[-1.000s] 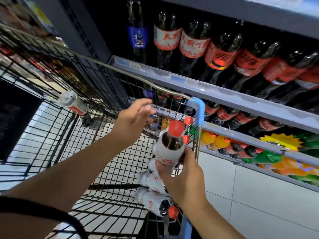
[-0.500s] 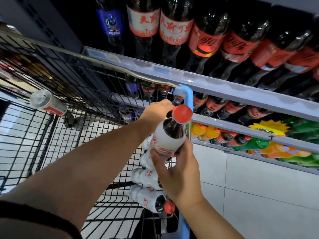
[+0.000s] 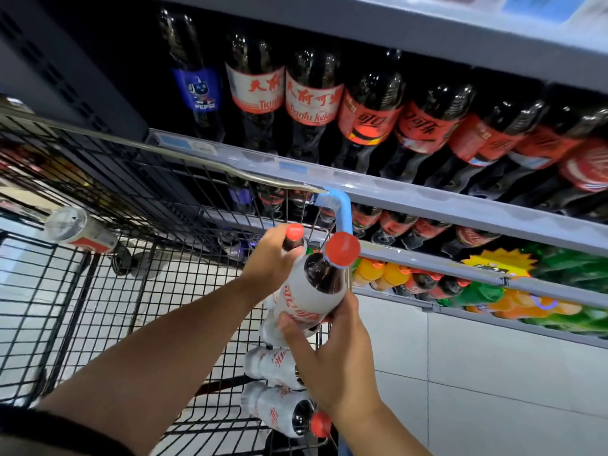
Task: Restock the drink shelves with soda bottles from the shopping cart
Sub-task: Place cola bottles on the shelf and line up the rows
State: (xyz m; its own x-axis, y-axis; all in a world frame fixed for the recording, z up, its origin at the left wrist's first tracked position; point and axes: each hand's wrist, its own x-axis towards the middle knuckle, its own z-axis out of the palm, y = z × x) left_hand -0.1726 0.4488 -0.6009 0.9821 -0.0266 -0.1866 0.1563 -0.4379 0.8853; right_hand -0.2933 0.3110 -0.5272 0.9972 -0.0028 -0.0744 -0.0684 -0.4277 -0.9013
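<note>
My right hand (image 3: 332,353) grips a cola bottle (image 3: 312,291) with a white label and red cap, lifted above the cart's right corner. My left hand (image 3: 269,258) holds a second red-capped bottle (image 3: 293,236) by its neck just behind the first. More white-labelled bottles (image 3: 279,366) lie stacked in the wire shopping cart (image 3: 98,324) below my hands. The drink shelves (image 3: 427,205) to the right hold rows of dark cola bottles (image 3: 371,116).
One bottle (image 3: 80,232) lies alone at the cart's far left. The cart's blue corner guard (image 3: 339,209) is close to the shelf edge. Lower shelves hold orange and green soda bottles (image 3: 487,291). White tiles cover the base under the shelving.
My right hand has raised its bottle higher out of the cart. My left hand went from reaching open to gripping the neck of a second bottle.
</note>
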